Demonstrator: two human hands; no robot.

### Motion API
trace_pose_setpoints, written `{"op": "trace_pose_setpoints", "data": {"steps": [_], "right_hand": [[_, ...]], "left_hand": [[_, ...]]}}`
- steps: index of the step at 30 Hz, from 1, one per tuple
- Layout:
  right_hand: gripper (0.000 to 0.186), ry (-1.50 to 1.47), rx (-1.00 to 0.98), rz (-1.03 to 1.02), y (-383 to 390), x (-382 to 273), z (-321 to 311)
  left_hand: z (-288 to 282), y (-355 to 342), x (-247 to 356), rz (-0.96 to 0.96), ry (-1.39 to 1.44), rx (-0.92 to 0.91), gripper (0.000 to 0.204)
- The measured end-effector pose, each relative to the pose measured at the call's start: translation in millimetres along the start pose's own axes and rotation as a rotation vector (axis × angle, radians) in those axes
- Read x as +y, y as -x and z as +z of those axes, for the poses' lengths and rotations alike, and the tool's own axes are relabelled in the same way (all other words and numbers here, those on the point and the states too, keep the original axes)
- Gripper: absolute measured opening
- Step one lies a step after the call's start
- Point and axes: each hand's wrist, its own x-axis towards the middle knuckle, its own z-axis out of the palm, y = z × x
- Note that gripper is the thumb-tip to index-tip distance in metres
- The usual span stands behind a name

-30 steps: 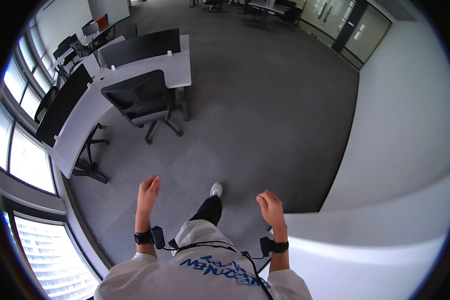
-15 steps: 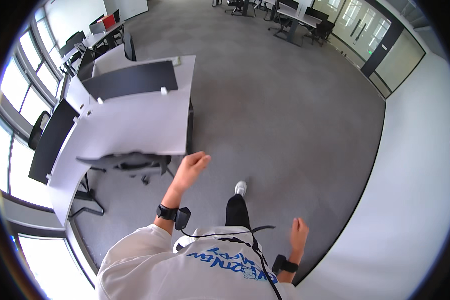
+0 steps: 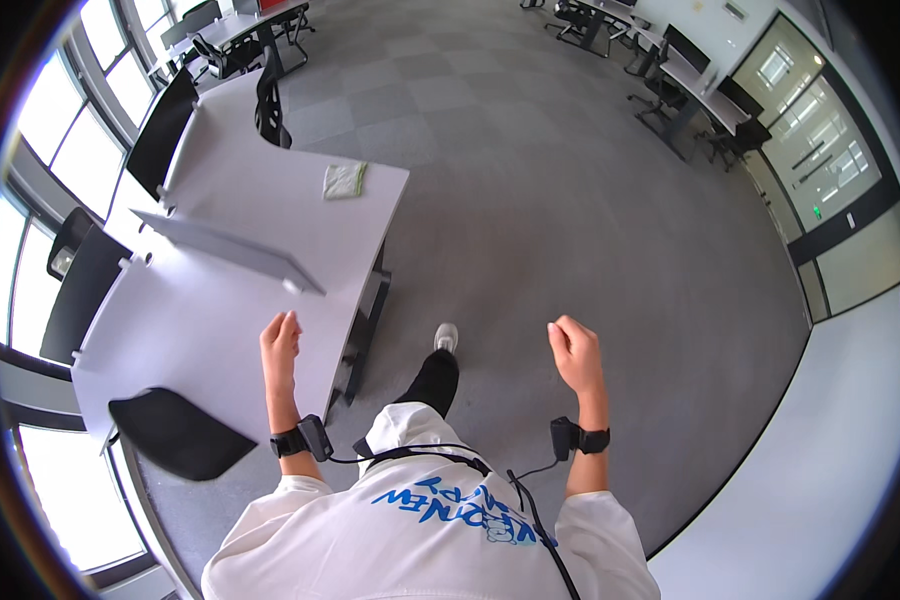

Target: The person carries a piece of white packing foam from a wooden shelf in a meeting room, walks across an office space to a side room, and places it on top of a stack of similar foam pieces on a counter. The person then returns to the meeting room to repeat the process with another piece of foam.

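My left hand [image 3: 281, 348] is loosely closed and appears to hold nothing; in the picture it overlaps the near edge of a pale desk [image 3: 210, 325]. Over the open floor to the right, my right hand [image 3: 576, 356] is raised, its fingers curled in with nothing visible in them. Each wrist wears a black strapped device, the left one [image 3: 310, 438] and the right one [image 3: 567, 438], with thin cables running to my middle. A folded whitish cloth [image 3: 344, 181] with a green edge lies on the far part of the desk, apart from both hands.
A grey divider panel [image 3: 235, 250] stands across the desk. One black chair [image 3: 182, 434] is at its near side, another [image 3: 270, 105] beyond it. Grey carpet [image 3: 540, 220] stretches ahead, with a white wall [image 3: 770, 450] on the right, glass doors [image 3: 820, 150] and more desks [image 3: 705, 90] farther off.
I have walked forward; the desk and near chair now sit closer and lower in view. My right hand has swung up and forward, while the left has shifted leftward. The cloth shows more fully.
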Motion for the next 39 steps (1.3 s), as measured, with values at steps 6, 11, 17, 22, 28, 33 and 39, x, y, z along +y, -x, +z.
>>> {"op": "trace_pose_setpoints", "data": {"steps": [6,11,17,22,28,33,39], "right_hand": [[0.025,-0.276,-0.223,0.289,-195,121,39],[0.017,-0.470,0.000,0.597,-300,260,21],[0.004,-0.430,0.176,0.685,-504,390,43],[0.006,-0.546,0.166,0.519,-800,447,86],[0.007,-0.555,-0.185,0.102,-1162,441,169],[0.006,-0.406,-0.292,0.084,-1366,484,229],[0.003,-0.391,-0.056,0.431,-1516,619,237]], "left_hand": [[162,-213,11,-0.097,0.051,0.077,0.036],[361,-383,113,0.078,-0.045,-0.153,0.034],[508,-592,160,-0.063,0.178,-0.479,0.023],[536,-761,180,-0.072,0.222,-0.229,0.019],[524,-932,181,-0.092,0.143,0.210,0.017],[622,-1150,186,-0.114,0.340,0.353,0.015],[814,-1443,322,0.113,0.057,-0.080,0.018]]}}
